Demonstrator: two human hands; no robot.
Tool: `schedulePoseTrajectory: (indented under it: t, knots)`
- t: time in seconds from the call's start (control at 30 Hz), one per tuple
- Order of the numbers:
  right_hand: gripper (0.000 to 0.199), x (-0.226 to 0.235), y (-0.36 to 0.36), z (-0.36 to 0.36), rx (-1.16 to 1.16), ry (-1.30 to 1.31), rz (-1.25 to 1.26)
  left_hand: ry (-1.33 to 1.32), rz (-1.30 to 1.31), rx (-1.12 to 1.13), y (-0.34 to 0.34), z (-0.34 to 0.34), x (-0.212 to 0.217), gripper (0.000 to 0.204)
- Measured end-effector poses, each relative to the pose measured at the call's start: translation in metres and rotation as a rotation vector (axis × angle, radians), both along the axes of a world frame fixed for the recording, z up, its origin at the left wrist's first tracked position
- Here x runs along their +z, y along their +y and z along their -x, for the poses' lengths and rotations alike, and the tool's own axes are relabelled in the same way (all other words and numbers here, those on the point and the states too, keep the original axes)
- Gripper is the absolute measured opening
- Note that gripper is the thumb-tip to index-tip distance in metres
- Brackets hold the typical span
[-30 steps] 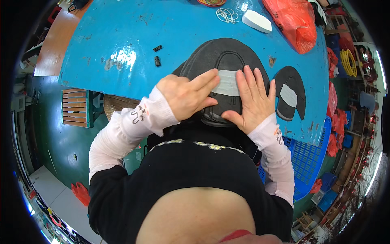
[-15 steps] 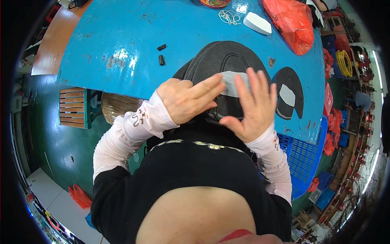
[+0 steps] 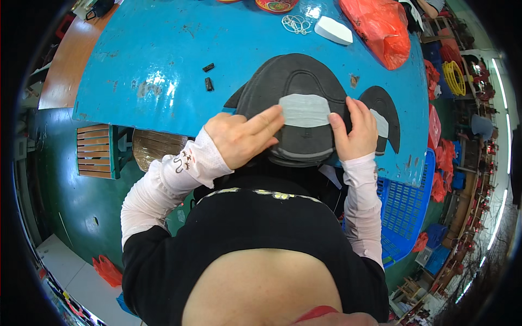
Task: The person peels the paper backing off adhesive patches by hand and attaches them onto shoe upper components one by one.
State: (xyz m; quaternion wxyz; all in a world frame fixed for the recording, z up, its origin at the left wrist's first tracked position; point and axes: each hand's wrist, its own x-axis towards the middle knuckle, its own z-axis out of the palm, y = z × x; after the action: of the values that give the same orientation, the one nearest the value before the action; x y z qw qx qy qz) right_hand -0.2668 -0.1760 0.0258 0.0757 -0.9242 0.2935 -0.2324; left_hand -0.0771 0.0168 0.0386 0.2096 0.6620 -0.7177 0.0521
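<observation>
Head cam: black pad pile (image 3: 305,81) w/ pale grey patch (image 3: 304,111) on top sits near ctr of blue surface (image 3: 136,65); L hand (image 3: 242,138) loosely open, two fingers straight at patch's left edge, R hand (image 3: 356,130) at pile's right edge, thumb by patch, can't tell if gripping. Uneven push from either side could skew the stack; a thumb drag could crease or shift the patch, if it's loose.

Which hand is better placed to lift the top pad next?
Probably the right hand: thumb on the pad, fingers at its right edge. The left hand has fingers near the left end of the patch.
</observation>
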Motion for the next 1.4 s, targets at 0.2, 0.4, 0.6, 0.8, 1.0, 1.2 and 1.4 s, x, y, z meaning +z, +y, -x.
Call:
schedulePoseTrajectory:
  t: [0.2,0.4,0.6,0.8,1.0,1.2,1.4]
  knots:
    - [0.056,0.003,-0.003,0.0,-0.024,0.027,0.047,0.089,-0.097,0.046,-0.011,0.003,0.024,0.03]
    - [0.047,0.016,-0.013,-0.004,-0.04,0.059,-0.222,0.08,-0.118,0.208,-0.037,0.017,0.013,0.03]
    - [0.027,0.015,0.025,-0.003,0.338,-0.307,0.126,0.266,0.079,0.171,-0.033,0.009,0.002,0.026]
    - [0.021,0.052,-0.026,0.05,-0.19,-0.981,-0.531,0.938,0.502,0.427,0.015,-0.008,-0.015,0.031]
    - [0.026,-0.031,-0.164,0.13,-0.318,-0.574,-0.459,0.918,0.448,0.495,0.012,-0.051,-0.022,0.041]
    - [0.026,0.016,-0.137,0.043,0.03,-0.19,0.264,0.526,0.274,0.357,-0.026,-0.077,-0.014,0.047]
    - [0.021,-0.006,-0.176,-0.1,0.09,0.203,0.44,0.296,0.03,0.543,-0.087,-0.113,-0.012,0.066]
